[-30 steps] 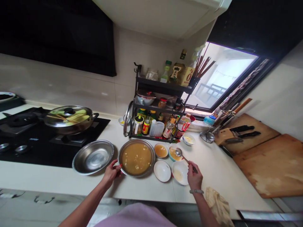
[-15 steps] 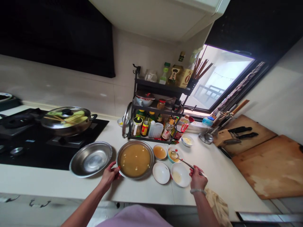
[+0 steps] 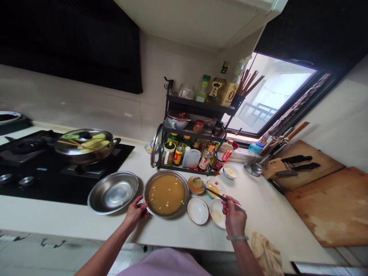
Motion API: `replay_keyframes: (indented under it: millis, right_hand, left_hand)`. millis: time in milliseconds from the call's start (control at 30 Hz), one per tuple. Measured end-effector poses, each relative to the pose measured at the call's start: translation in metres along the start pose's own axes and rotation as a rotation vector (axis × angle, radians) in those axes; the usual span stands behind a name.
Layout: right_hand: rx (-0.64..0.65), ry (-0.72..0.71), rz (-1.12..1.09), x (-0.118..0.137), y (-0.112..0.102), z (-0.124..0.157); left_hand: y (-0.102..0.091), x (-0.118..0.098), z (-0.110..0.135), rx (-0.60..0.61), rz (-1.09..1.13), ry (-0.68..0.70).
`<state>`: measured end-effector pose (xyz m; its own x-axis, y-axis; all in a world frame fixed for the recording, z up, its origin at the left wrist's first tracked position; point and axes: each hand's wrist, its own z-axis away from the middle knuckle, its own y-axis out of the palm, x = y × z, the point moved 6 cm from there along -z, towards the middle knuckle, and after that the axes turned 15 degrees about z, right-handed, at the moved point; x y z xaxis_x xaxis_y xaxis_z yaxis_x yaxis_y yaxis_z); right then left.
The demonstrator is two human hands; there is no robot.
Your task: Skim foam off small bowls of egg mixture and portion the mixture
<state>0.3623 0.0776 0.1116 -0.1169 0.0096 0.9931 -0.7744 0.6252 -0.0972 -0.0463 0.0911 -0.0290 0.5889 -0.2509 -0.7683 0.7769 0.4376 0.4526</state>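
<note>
My left hand [image 3: 135, 213] has its thumb and fingers on the left rim of a steel basin [image 3: 176, 214] filled with brown liquid [image 3: 166, 193] with pale bits floating in it. With my right hand [image 3: 235, 217] I grip the handle of a metal spoon [image 3: 217, 194]. The spoon's head is over a small bowl of orange-brown liquid [image 3: 193, 190], right of the basin; whether it touches the liquid I cannot tell. Close by stand a bowl with yellow contents [image 3: 215, 188], a white dish [image 3: 197, 211] and a white bowl with pale residue [image 3: 217, 215].
An unfilled steel basin [image 3: 113, 193] sits left, near the stove [image 3: 57, 184] with a glass-lidded pan [image 3: 86, 147]. Behind is a black rack [image 3: 195, 134] of bottles and jars. To the right are a knife block [image 3: 274, 166], cutting boards [image 3: 324, 207] and a cloth [image 3: 266, 251].
The spoon has moved left from the bowl with yellow contents to the bowl of orange-brown liquid. My left hand stays at the basin's rim. The view has shifted slightly.
</note>
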Motion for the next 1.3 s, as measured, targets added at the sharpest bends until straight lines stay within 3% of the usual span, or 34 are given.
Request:
replay_keyframes:
  millis: [133,267,367,433,667,933,1033,1300]
  right_hand:
    - [0.153,-0.070,0.092,0.002,0.030,0.028]
    - [0.343,-0.352,0.245,0.014,0.050,0.057]
    - [0.407,-0.585,0.322,0.028,0.050,0.065]
    - [0.337,-0.620,0.344,0.030,0.039,0.054]
    - [-0.054,-0.315,0.390,-0.014,-0.023,-0.020]
    - [-0.203,-0.007,0.202,-0.069,-0.044,-0.039]
    - [-0.271,0.045,0.101,-0.074,-0.048,-0.041]
    - [-0.291,0.084,0.005,-0.058,-0.056,-0.045]
  left_hand:
    - [0.003,-0.003,0.003,0.015,0.008,0.001]
    - [0.004,-0.005,0.006,0.004,0.008,-0.011]
    - [0.005,-0.006,0.007,0.009,-0.001,-0.024]
    - [0.005,-0.006,0.007,0.013,-0.010,-0.025]
    - [0.004,-0.006,0.006,0.008,-0.034,-0.024]
    - [0.000,-0.003,0.000,-0.005,-0.027,-0.020]
    - [-0.001,-0.002,-0.001,0.000,-0.028,-0.010]
    - [-0.003,0.001,-0.003,-0.003,-0.034,-0.011]
